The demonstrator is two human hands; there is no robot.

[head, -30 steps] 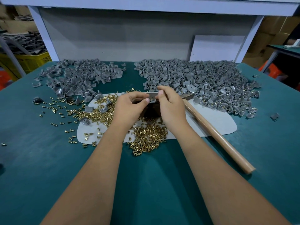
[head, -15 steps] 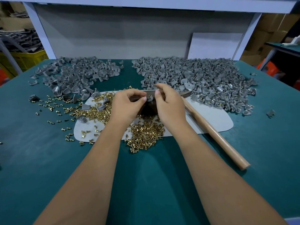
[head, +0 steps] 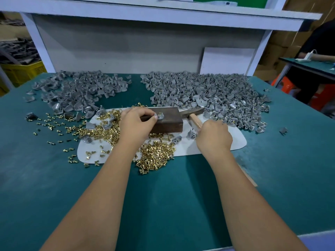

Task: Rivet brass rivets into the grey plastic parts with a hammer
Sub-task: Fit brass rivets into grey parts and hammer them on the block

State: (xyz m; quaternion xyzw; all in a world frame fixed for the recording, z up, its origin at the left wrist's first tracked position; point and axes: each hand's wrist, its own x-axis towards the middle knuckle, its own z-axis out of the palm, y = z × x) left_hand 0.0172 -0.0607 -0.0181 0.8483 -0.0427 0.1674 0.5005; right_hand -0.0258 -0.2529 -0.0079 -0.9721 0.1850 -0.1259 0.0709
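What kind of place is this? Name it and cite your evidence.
Probably a small factory assembly bench: heaps of grey plastic parts, loose brass rivets on a teal worktable, a hammer by a metal block.

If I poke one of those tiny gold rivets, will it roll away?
Probably a little. The small brass rivets look round-bodied, so one would likely roll, though its wider head should curve it around. Many already lie scattered across the green table, suggesting they are light and shift easily.

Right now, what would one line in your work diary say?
left hand: holds grey part with rivet on brown block | right hand: grips hammer handle | hammer head resting beside block
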